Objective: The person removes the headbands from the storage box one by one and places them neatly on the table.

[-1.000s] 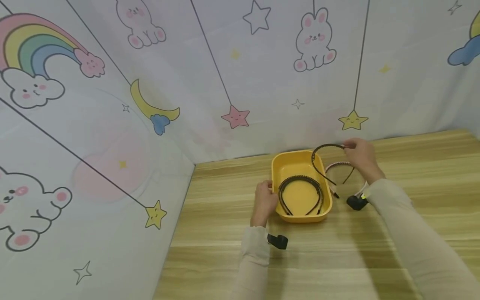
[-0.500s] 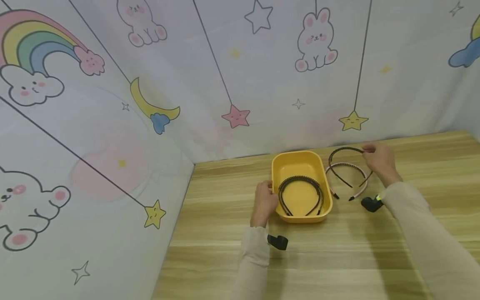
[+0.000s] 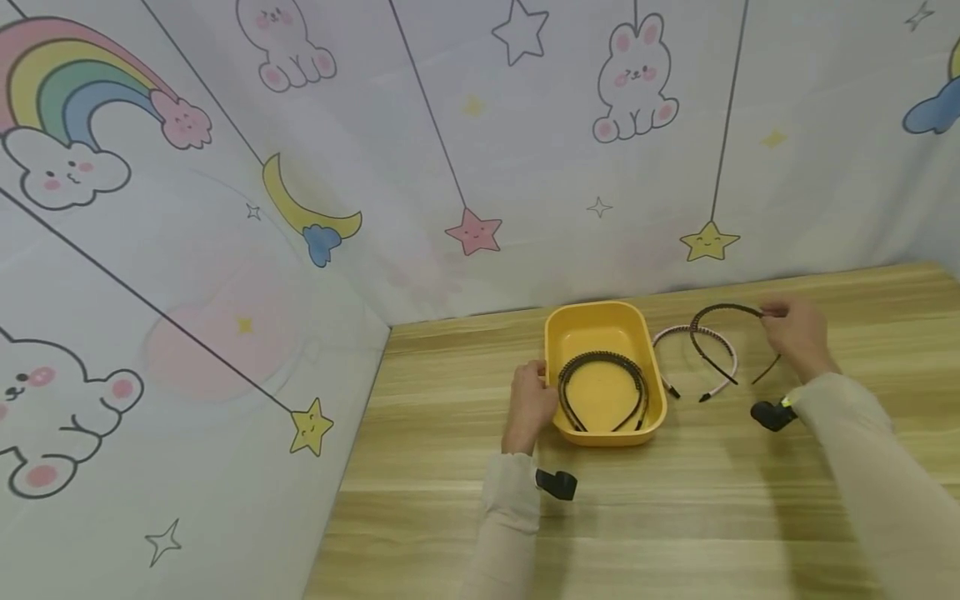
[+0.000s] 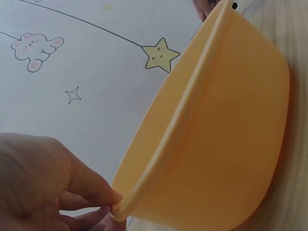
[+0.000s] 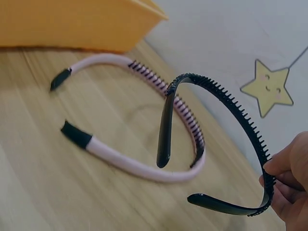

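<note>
Yellow and rounded at the corners, the tray (image 3: 600, 322) stands on the wood-grained tabletop (image 3: 420, 417), a little right of centre in the lower half of the head view. We see the left hand (image 3: 531, 408) at its left side; in the left wrist view, the thumb and fingers pinch the rim at lower left. Inside the tray, dark headbands (image 3: 600, 357) lie nested toward its near end, though we cannot count them surely. Just beside the tray's right side, we find the pink headband (image 5: 127, 163) with dark tips, lying on the tabletop. Farther right, the right hand (image 3: 798, 333) pinches the black toothed headband (image 5: 240, 113) between thumb and fingers, at the right edge of the right wrist view. From the head view we see its left part overlap the pink one; whether its tips touch the tabletop, we cannot tell. Pale sleeves (image 3: 862, 450) enter from the bottom, and a white backdrop (image 3: 540, 142) with rabbits and stars fills the upper frame.
</note>
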A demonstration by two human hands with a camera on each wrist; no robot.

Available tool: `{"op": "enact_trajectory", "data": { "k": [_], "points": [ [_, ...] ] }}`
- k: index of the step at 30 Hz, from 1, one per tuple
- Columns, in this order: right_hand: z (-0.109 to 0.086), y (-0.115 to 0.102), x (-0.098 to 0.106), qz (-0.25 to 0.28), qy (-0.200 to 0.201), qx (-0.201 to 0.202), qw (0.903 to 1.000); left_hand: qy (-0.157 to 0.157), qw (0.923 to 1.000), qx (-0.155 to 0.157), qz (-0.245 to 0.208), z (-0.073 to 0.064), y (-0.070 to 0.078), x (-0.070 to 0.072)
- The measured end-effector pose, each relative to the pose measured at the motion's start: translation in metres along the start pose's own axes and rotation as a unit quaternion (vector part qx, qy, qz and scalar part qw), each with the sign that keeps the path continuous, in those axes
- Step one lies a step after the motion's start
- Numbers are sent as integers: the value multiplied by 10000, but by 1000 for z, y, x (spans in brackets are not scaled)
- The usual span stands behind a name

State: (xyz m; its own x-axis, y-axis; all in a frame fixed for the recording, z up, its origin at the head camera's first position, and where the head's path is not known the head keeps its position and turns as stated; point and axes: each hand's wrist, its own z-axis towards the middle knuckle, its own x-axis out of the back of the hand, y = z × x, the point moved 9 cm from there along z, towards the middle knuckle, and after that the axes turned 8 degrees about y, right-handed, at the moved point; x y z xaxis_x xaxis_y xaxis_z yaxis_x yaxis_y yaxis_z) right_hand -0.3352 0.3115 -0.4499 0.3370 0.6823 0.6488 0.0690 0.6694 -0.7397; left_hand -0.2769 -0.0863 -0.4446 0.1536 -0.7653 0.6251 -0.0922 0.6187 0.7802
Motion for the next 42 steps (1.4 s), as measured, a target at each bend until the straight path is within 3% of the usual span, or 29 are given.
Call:
{"op": "enact_trajectory", "data": {
  "k": [7,16,24,42],
  "points": [
    [-5,31,7,272,-105,-387,9988,7,10000,-13,-26,1,-1,0],
    [-4,52,23,-224,297,-184,9991,7,10000,-9,-47,0,1,0],
    [-5,56,31,-488,351,-216,9980,22,10000,-28,-87,2,0,-1],
    [-7,66,28,-366,208,-386,9984,20,10000,20,-67,0,1,0]
  ]
}}
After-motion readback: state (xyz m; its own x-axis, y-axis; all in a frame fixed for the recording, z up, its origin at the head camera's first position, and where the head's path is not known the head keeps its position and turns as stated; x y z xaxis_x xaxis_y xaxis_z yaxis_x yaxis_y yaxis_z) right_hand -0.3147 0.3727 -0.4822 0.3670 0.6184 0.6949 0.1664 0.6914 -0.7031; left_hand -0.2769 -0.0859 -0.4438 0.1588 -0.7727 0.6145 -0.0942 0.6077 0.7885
